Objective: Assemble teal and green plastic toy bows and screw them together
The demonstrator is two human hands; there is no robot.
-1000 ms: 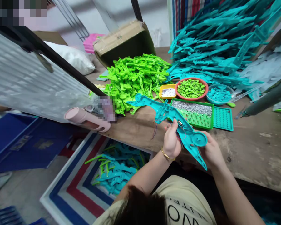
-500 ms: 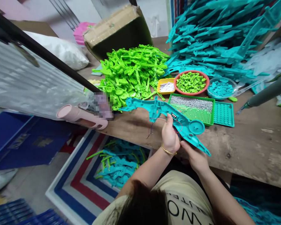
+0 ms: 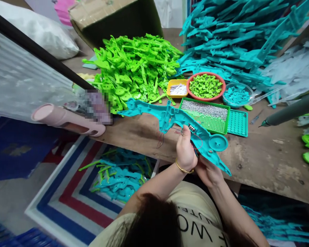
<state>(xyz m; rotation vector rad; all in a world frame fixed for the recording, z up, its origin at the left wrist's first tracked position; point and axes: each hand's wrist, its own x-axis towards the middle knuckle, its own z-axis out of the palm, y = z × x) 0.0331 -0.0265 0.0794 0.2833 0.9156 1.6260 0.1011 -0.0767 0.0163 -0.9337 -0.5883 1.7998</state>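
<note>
My left hand (image 3: 185, 149) grips a long, curved teal plastic toy shell (image 3: 154, 115) by its middle, thumb pressed on top beside a small dark and silver part (image 3: 192, 128). Ribbed inner walls of the shell face up, and a round disc (image 3: 218, 142) sits towards its right end. Thin red and dark wires (image 3: 160, 140) hang loose from it, with a red loop near my thumb. My right hand (image 3: 209, 173) is curled beneath the shell's right part, close to my left wrist. Its fingertips are hidden, so what they hold cannot be made out.
Behind the shell lie a green tray (image 3: 204, 115) of small metal pieces, a teal tray (image 3: 237, 122), a red bowl (image 3: 206, 97), a yellow dish (image 3: 176, 95) and a clear bowl (image 3: 237, 104). Green parts (image 3: 136, 68) and teal shells (image 3: 229, 44) are heaped beyond. A screwdriver-like tool (image 3: 285, 109) hangs at right.
My right hand has drawn in further under the shell, its thumb now mostly hidden. The wires hang differently. The view has shifted, so the bench appears further left and higher.
</note>
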